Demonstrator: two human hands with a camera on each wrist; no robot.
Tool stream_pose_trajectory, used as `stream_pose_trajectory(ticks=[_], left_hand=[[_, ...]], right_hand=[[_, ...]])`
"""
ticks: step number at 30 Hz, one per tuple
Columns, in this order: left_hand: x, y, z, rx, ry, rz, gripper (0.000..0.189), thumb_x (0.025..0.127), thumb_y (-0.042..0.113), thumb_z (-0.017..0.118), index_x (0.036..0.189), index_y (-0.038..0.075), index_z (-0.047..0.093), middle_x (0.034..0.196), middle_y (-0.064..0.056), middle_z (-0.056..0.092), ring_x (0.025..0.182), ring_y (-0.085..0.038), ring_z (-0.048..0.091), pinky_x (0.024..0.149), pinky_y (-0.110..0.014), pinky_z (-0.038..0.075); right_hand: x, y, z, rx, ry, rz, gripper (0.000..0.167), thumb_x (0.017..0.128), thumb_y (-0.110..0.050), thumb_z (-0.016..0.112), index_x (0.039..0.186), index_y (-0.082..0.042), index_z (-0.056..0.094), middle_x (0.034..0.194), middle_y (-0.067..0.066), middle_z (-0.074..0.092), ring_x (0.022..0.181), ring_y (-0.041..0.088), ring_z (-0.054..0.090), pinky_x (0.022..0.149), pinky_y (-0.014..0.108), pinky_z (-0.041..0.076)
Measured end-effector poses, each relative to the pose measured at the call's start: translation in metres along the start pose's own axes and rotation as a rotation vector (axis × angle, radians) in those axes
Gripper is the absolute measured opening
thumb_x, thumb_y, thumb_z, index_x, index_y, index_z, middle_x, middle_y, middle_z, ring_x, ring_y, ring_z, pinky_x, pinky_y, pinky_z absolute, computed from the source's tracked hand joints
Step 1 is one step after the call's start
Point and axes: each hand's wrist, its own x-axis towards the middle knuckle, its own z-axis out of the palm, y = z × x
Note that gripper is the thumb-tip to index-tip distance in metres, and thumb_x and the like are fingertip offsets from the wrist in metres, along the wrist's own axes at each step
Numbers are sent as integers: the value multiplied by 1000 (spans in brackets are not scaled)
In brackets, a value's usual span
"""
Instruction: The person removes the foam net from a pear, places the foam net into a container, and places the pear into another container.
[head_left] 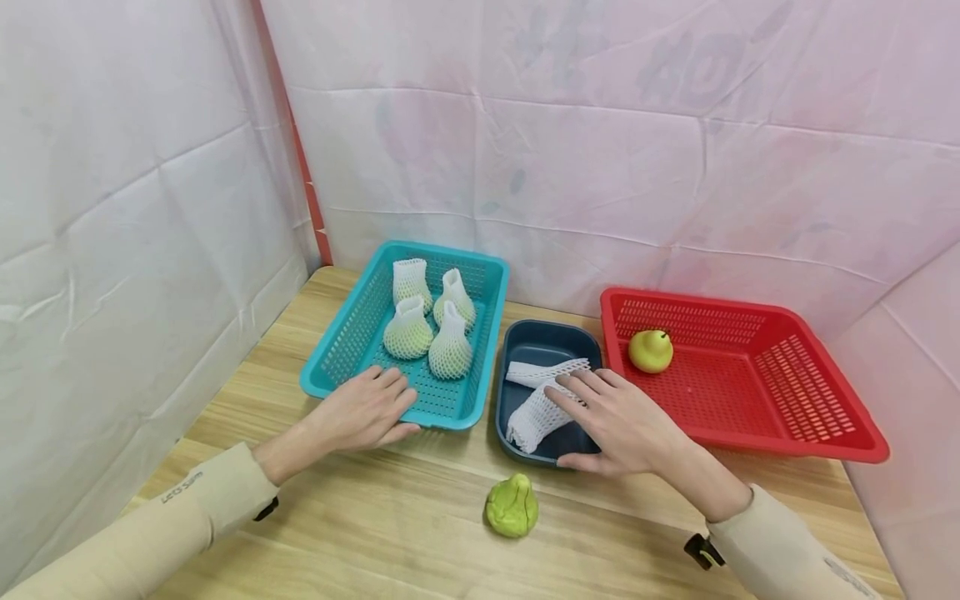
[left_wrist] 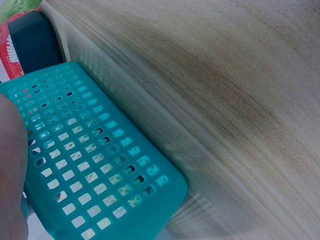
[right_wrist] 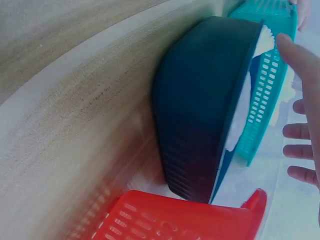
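Note:
My left hand (head_left: 369, 410) rests over the near rim of a teal basket (head_left: 491, 367), thumb along the edge. Inside that basket stand several pale green fruits in white foam net sleeves (head_left: 450, 346). My right hand (head_left: 626, 421) hovers over a dark blue tub (head_left: 551, 333), its fingers spread and holding nothing. Loose white foam net sleeves (head_left: 538, 417) lie in the tub, partly hidden by that hand. In the right wrist view, the fingers (right_wrist: 297, 131) are apart from the tub's rim. A wrinkled green chayote (head_left: 512, 506) sits on the table in front of the tub.
At the right is a red basket (head_left: 832, 383) with a yellow-green pear (head_left: 650, 351) at its left side. The tub stands between the two baskets on the wooden table (head_left: 420, 533). Pale cloth (head_left: 585, 183) hangs behind and along both sides.

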Motion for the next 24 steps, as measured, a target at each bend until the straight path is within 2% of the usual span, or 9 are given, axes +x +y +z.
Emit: stream_pose_trajectory(ticks=[5,13,17,21,24], left_hand=[[0,0,0,0,1,-3,58,113,56,19,88,13,49,78,0,50,77,-19,46,71,-31,39],[0,0,0,0,6,-2,62,112,56,12,88,13,49,78,0,51,77,-20,47,71,-31,40],[0,0,-1,3,-13,-5,62,112,57,13,89,13,50,80,0,52,78,-20,48,73,-31,41],[0,0,-2,5,-20,-5,59,112,57,18,90,13,50,80,0,52,78,-20,48,73,-32,41],[0,0,-2,4,-21,-5,59,112,57,19,90,13,50,80,0,52,78,-20,48,73,-32,41]], right_hand=[[-8,-8,-6,30,47,28,101,73,-80,76,146,-12,58,137,12,68,119,30,66,100,48,55],[-23,-34,-4,124,214,36,94,79,-82,68,137,-9,65,129,8,72,115,26,66,94,45,55],[-26,-50,-1,146,242,39,95,74,-82,72,135,-9,67,128,6,72,112,23,65,92,43,54],[-28,-62,4,160,272,40,96,74,-83,71,135,-9,67,126,4,71,109,22,64,91,41,53],[-30,-71,7,173,267,50,98,72,-84,72,136,-10,65,125,2,70,109,22,63,92,41,52]])
